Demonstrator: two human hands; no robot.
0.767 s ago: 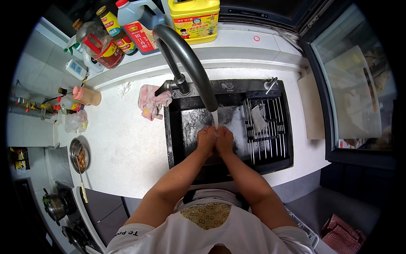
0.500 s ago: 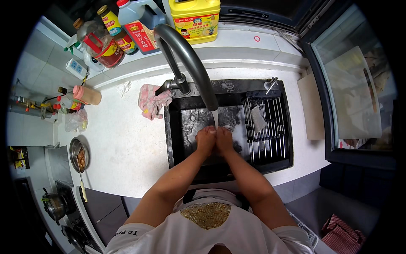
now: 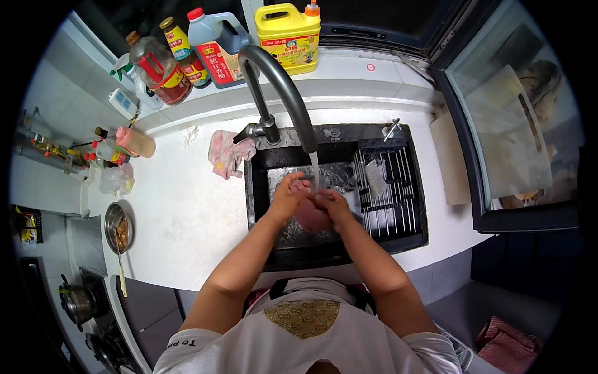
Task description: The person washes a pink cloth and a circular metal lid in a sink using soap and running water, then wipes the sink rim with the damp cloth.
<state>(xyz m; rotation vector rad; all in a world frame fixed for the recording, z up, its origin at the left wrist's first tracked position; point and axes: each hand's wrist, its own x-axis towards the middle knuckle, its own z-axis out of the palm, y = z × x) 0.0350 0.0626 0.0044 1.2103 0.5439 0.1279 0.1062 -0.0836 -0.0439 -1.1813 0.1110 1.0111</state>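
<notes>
Both hands are above the basin of the black sink, and between them is a soft-looking pink piece, which hangs below the fingers. The left hand has bent fingers, close together, holding the upper left part of this piece. The right hand holds its right side, with the fingers narrow around the edge; the exact place of its thumb I cannot tell. From the dark curved tap, a thin stream of water falls between the hands. To the right, a drying rack with metal bars lies across the sink. A pink and white cloth is just beside the sink's left edge, and a small pan with brown pieces stands well apart, at the far left of the white counter.
</notes>
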